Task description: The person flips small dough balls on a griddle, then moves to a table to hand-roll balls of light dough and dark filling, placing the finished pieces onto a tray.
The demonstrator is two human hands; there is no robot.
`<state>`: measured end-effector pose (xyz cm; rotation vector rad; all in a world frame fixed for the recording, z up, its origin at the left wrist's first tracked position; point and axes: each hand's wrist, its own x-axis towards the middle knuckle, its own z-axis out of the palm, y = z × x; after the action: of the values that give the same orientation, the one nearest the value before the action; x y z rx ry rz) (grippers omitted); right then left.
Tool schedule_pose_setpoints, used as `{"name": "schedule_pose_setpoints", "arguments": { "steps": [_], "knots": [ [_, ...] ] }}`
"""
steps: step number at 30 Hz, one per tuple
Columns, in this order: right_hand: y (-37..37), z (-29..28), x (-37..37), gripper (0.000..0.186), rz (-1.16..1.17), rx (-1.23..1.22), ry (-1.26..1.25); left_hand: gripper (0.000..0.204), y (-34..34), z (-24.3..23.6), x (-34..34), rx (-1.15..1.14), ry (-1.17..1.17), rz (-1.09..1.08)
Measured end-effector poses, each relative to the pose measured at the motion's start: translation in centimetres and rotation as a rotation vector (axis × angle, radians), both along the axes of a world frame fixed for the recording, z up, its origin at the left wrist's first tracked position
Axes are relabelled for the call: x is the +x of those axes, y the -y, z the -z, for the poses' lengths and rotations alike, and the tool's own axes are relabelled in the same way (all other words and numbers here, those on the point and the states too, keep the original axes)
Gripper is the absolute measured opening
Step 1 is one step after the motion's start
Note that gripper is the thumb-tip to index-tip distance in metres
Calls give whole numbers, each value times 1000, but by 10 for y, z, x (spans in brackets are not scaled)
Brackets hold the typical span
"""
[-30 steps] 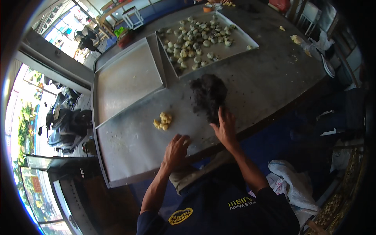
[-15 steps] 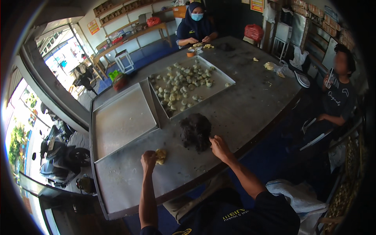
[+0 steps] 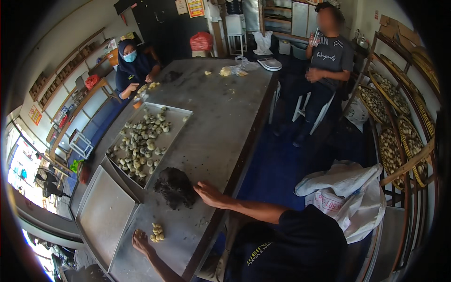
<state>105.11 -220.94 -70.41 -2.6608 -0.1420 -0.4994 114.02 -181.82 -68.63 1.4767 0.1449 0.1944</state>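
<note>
On the grey metal table lies a dark brown, crumbly-edged lump that looks like dough (image 3: 174,188). My right hand (image 3: 209,194) is at its right side, fingers stretched toward it, with nothing seen in them. A small heap of pale yellow dough pieces (image 3: 158,232) sits nearer to me. Just left of that heap is my left hand (image 3: 140,239), its fingers loosely bent and apart, holding nothing that I can see. Beyond the dark lump, a shallow metal tray (image 3: 181,114) carries many small round balls (image 3: 141,148), pale and dark mottled.
A second metal tray (image 3: 104,214) lies at the left table edge. Across the table (image 3: 218,127), a masked person (image 3: 133,70) handles yellow pieces. Another person (image 3: 329,61) sits at the right. A white sack (image 3: 347,197) and a rack with round trays (image 3: 390,155) stand right of me.
The view has swung right, bringing the rack and sack into sight. My left hand has come away from the yellow pieces, to their left. My right hand stays beside the dark lump.
</note>
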Motion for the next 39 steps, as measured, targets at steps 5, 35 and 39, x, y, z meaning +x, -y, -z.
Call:
{"name": "schedule_pose_setpoints", "arguments": {
  "steps": [5,35,39],
  "knots": [
    [-20,-3,-9,49,97,-301,83,23,-18,21,-23,215,38,21],
    [18,-19,15,9,-288,-177,-215,36,127,12,-38,1588,535,120],
    [21,3,16,18,-118,162,10,44,128,5,-53,1559,529,393]
  ]
}}
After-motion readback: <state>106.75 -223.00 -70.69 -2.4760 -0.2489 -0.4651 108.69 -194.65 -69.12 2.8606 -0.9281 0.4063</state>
